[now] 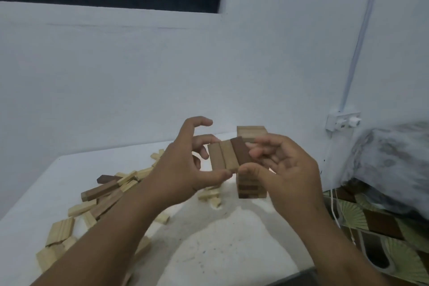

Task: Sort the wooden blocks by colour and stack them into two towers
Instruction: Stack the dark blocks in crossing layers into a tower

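three brown blocks (228, 155) held side by side above the worktop (34, 204) | gripped by curled fingers of left hand (185, 169) and right hand (285, 169) | brown tower (251, 189) directly below | loose blocks (99, 197) scattered at left

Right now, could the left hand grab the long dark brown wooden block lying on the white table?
Probably not yet. The left hand is helping hold three wooden blocks with the right hand. The long dark brown wooden block lies uncovered beside that arm, so letting go should free it.

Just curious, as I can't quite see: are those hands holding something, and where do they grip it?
Three blocks side by side: the right hand pinches their dark end, the left hand's thumb props the near edge.
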### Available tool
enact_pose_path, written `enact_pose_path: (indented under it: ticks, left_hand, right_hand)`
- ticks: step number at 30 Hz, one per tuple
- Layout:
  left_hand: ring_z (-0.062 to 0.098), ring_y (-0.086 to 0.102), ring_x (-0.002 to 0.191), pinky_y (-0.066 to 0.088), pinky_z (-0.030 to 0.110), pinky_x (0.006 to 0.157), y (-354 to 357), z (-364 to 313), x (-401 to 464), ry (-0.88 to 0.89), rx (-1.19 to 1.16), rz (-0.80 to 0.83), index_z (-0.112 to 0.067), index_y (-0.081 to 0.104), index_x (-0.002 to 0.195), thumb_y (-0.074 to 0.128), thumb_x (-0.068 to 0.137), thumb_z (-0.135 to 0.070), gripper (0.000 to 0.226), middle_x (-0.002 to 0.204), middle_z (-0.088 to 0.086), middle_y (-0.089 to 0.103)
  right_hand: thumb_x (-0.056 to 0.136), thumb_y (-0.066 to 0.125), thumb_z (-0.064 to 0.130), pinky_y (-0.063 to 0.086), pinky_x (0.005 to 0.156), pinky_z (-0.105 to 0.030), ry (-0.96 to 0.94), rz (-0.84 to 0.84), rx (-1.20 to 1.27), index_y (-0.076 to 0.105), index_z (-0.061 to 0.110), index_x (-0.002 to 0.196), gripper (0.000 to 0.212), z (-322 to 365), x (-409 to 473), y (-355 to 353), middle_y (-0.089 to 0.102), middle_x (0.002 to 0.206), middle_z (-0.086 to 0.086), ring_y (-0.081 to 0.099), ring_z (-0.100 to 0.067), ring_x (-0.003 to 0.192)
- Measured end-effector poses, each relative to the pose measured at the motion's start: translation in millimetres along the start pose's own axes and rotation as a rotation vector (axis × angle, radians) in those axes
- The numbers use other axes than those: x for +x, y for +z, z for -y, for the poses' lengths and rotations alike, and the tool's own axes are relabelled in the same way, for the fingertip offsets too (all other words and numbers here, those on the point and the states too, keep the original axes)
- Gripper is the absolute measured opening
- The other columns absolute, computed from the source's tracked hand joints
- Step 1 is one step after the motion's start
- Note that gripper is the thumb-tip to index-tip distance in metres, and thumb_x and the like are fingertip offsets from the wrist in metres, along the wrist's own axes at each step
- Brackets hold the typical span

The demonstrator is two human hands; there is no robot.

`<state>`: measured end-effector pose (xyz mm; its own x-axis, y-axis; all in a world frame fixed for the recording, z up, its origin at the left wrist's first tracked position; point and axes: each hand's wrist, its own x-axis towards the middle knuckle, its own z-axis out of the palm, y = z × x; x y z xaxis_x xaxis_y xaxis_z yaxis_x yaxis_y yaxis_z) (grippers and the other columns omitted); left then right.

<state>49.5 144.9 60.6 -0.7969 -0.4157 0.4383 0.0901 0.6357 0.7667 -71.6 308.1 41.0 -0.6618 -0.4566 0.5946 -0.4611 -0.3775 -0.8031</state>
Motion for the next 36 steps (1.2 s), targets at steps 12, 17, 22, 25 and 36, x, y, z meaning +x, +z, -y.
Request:
enact_pose_path:
  ticks: [12,17,22,25,36]
  left_hand:
    - [0.007,0.053,0.092,0.047,0.028,0.077,34.0,-5.8,75.5,0.059,-0.034,-0.011,-0.041,0.034,0.127,0.088,0.067,-0.025,0.082,0.11,-0.019,0.068]
    - [0.002,0.053,0.094,0.044,0.025,0.077,32.1,3.0,91.9,0.029,-0.006,-0.034,-0.044,0.032,0.126,0.085,0.063,-0.038,0.083,0.107,-0.024,0.065]
    - [0.001,0.054,0.102,0.043,0.025,0.081,34.9,8.1,103.9,-0.011,0.032,0.019,-0.042,0.029,0.13,0.087,0.07,-0.035,0.083,0.109,-0.023,0.064]
    - [0.003,0.054,0.106,0.043,0.025,0.082,39.1,10.9,107.5,-0.025,0.038,0.045,-0.041,0.029,0.132,0.085,0.071,-0.036,0.083,0.11,-0.022,0.064]
    - [0.002,0.054,0.11,0.047,0.029,0.09,40.5,16.6,111.2,-0.044,0.07,0.09,-0.044,0.031,0.135,0.086,0.07,-0.042,0.085,0.112,-0.019,0.064]
  right_hand:
    - [0.081,0.075,-0.001,0.055,0.075,-0.016,-0.184,-0.273,0.025,0.075,0.004,0.091,0.011,-17.1,46.2,-5.8,0.074,0.093,-0.009,0.071,-0.015,0.092]
    - [0.08,0.079,0.004,0.053,0.075,-0.013,-0.153,-0.449,0.021,0.076,0.009,0.09,0.011,-27.8,57.8,-11.7,0.074,0.091,-0.005,0.071,-0.012,0.09]
    - [0.081,0.079,0.017,0.052,0.071,-0.01,-0.072,-0.362,-0.202,0.077,0.025,0.086,0.009,-41.4,56.8,-13.7,0.074,0.086,0.01,0.069,-0.005,0.086]
    - [0.081,0.078,0.018,0.049,0.069,-0.006,-0.096,-0.335,-0.281,0.075,0.026,0.086,0.009,-45.2,55.7,-14.4,0.072,0.085,0.012,0.068,-0.001,0.085]
    - [0.084,0.075,0.021,0.043,0.071,0.002,-0.045,-0.319,-0.338,0.069,0.038,0.083,0.018,-51.0,57.6,-22.4,0.068,0.089,0.025,0.062,0.014,0.09]
